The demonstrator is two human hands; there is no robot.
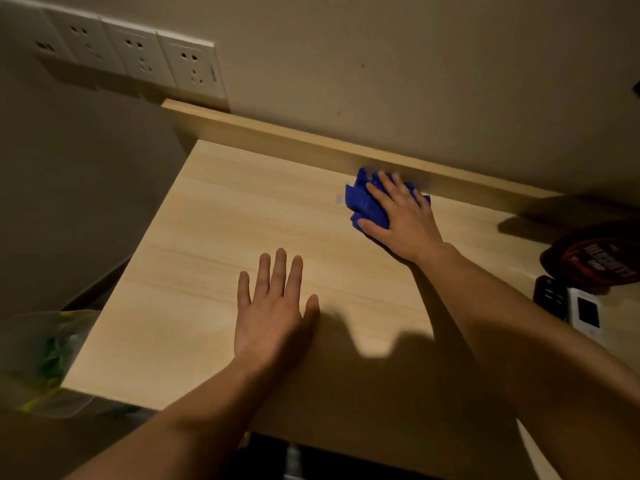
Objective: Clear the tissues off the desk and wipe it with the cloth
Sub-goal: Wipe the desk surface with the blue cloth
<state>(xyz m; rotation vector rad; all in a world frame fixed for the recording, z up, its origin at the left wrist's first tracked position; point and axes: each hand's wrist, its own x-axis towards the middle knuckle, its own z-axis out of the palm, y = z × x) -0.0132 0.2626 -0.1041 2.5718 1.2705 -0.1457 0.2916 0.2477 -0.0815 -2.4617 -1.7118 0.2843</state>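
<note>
A light wooden desk (pixel 207 244) fills the middle of the view. My right hand (pixel 401 220) presses flat on a crumpled blue cloth (pixel 363 202) at the back of the desk, close to the raised wooden back ledge (pixel 294 140). My left hand (pixel 273 306) lies flat on the desk nearer the front, palm down, fingers apart, holding nothing. No tissues show on the desk top.
A clear plastic bag (pixel 41 358) with green and yellow contents hangs off the desk's left edge. At the right edge sit a dark round tin (pixel 599 258), a black remote (pixel 550 296) and a white device (pixel 587 315). Wall sockets (pixel 138 57) line the wall.
</note>
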